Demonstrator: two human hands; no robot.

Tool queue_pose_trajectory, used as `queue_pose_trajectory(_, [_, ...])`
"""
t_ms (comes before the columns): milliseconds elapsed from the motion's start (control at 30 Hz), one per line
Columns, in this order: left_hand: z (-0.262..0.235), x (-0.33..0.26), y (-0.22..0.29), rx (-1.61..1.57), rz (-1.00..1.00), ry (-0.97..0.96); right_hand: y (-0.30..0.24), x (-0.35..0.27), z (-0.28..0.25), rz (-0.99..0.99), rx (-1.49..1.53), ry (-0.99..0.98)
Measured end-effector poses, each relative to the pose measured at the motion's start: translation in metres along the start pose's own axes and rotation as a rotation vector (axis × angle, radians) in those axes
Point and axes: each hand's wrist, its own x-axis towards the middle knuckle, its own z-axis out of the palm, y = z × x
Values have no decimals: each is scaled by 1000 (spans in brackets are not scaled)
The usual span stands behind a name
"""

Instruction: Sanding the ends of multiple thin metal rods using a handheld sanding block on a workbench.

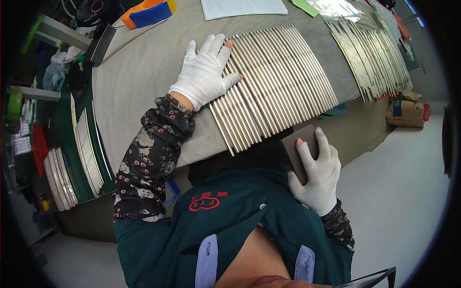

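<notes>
My left hand [205, 72], in a white glove with the fingertips cut away, lies flat with its fingers spread wide on the left part of a row of long thin metal strips [273, 81]. It grips nothing; the palm and fingers simply press down on the strips. These strips lie side by side, touching one another, in a fan-like band across the grey cloth-covered table [139, 72], their near ends reaching over the table's near edge.

My right hand [317, 173], gloved the same way, is off the table on the near side, just below the near ends of the strips. It is closed around a dark grey rectangular block [297, 144], fingers wrapped over its right side and one bare fingertip showing on its face. The block stands close to the strip ends, but I cannot tell whether it touches them.

Further right on the table lies a second batch of metal strips [370, 53], well apart from my hands, also fanned out. On the far side a sheet of ruled paper [242, 7] rests near the table's far edge, and an orange and blue object [146, 13] lies to the far left. To the left, on a green surface, more bundles of strips [86, 149] are stacked. A brown sack [406, 113] sits on the floor at the right.
</notes>
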Motion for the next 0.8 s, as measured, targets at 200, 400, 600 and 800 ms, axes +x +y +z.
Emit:
queue_pose_trajectory(200, [-3,6,9,-19,99,75,8,-9,7,77,47,72])
queue_pose_trajectory(400, [1,12,20,9,200,-17,10,-9,10,79,83,44])
queue_pose_trajectory(600, [-3,-8,5,-22,192,5,14,-8,17,64,128,26])
queue_pose_trajectory(800, [-4,-14,0,-75,225,28,14,-4,20,38,151,10])
